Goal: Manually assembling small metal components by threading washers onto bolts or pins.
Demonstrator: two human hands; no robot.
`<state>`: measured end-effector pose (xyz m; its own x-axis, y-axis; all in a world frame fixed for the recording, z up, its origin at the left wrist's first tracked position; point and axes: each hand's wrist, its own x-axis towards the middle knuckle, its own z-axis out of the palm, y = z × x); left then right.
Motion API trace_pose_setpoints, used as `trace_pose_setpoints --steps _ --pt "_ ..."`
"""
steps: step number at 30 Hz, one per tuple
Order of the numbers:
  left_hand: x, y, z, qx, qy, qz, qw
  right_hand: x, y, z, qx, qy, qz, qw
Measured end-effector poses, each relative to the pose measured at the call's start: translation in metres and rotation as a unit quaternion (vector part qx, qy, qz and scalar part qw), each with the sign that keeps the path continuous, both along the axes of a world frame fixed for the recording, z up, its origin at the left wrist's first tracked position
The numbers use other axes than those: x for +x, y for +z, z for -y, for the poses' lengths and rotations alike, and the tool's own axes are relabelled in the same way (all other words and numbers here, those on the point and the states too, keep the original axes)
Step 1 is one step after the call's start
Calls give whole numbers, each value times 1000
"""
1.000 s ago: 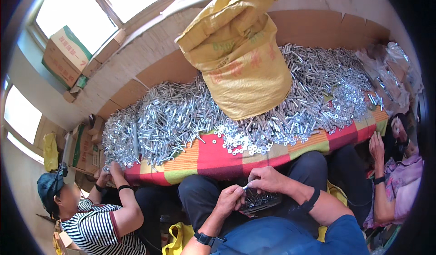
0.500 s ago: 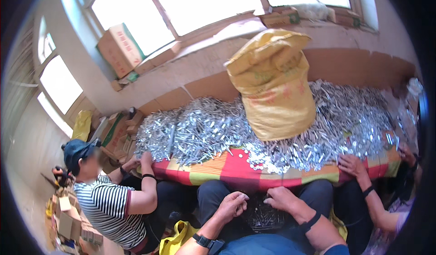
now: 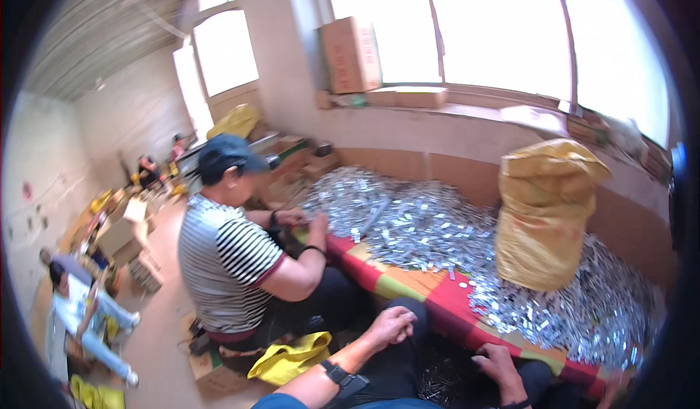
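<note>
My left hand [image 3: 391,327] hovers over my left knee with its fingers curled and pressed together. Anything in that pinch is too small to make out. My right hand [image 3: 499,369] is lower, by my right knee, with bent fingers partly hidden; whatever it may hold does not show. Between my knees lie several thin metal pieces [image 3: 440,383] in a dark spot. Beyond my hands a large heap of small shiny metal parts [image 3: 437,219] covers a table with a red, green and orange checked cloth [image 3: 445,300].
A tall yellow woven sack [image 3: 543,223] stands in the heap. On my left sits a co-worker [image 3: 233,256] in a striped shirt, hands at the heap's edge. A yellow bag [image 3: 292,358] lies between us. Cardboard boxes [image 3: 120,234] and other people [image 3: 80,307] are farther left.
The view has swung left, bringing more of the room and the seated people into sight. My hands have moved farther apart, the right one now lower in view.
</note>
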<state>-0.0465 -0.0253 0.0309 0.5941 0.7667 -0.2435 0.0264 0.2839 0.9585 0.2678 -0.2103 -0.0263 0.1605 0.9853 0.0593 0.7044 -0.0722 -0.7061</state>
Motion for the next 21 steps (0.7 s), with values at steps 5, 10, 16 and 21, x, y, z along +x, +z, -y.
trace_pose_setpoints --steps 5,10,16,21 --pt "-12 -8 1 17 -6 12 1000 13 8 9 -90 -59 -42 993" --pt "-17 -16 -1 1 -13 35 999 46 32 28 -75 -56 57 994" --pt "-21 -22 -7 -25 -30 79 996 94 63 65 -73 -118 62 988" --pt "-23 -21 -9 -44 -32 98 994 111 34 84 15 -241 -242 940"
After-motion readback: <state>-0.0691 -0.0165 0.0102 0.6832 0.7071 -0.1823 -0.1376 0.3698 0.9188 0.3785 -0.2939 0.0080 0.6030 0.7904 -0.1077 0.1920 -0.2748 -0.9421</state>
